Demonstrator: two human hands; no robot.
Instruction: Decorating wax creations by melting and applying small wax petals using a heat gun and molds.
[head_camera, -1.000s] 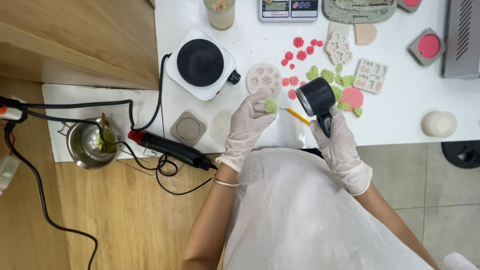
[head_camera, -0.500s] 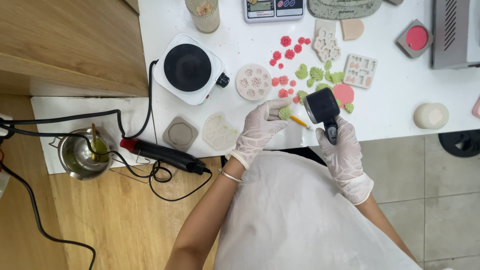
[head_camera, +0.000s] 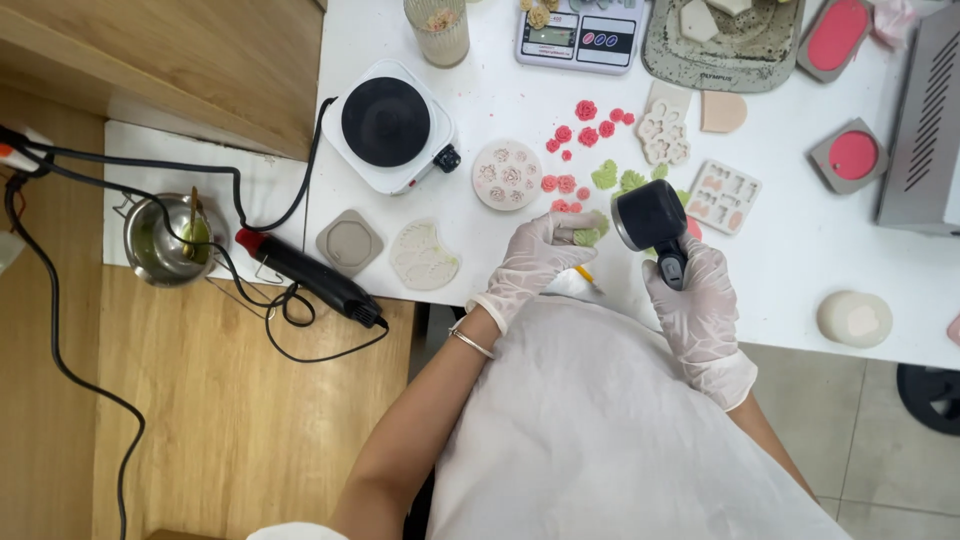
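Fingers of your left hand (head_camera: 535, 262) pinch a green leaf (head_camera: 587, 236) just beside the black heat tool (head_camera: 652, 220) your right hand (head_camera: 700, 300) grips, nozzle facing it.

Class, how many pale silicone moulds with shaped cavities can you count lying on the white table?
4: round flower mould right of the hotplate, leaf mould near the front edge, flower mould below the tray, rectangular mould beside the black tool. Others may be hidden.
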